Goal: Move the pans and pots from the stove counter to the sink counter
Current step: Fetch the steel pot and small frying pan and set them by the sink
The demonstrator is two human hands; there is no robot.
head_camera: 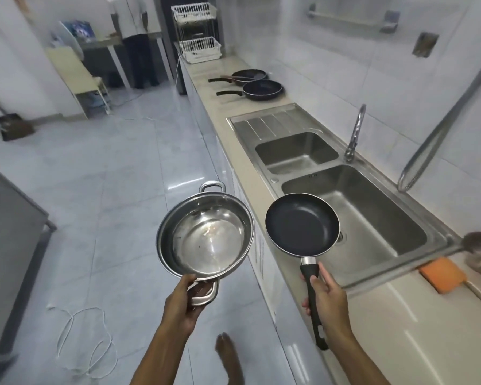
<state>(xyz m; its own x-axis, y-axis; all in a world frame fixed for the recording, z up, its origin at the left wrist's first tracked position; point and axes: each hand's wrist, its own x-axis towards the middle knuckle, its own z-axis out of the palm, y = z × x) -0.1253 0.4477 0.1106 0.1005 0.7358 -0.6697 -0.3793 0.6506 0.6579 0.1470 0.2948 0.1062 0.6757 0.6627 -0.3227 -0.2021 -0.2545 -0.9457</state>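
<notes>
My left hand grips the near loop handle of a steel pot, held over the floor beside the counter. My right hand is closed on the black handle of a small dark frying pan, which hangs over the counter's front edge next to the large sink basin. Farther along the beige counter, beyond the sink's drainboard, lie a dark frying pan and, behind it, another dark pan with a smaller one resting in it.
A double steel sink with a tap fills the counter's middle. An orange sponge and a brush lie at its right end. A white dish rack stands at the far end. A white cable lies on the floor; a person stands far back.
</notes>
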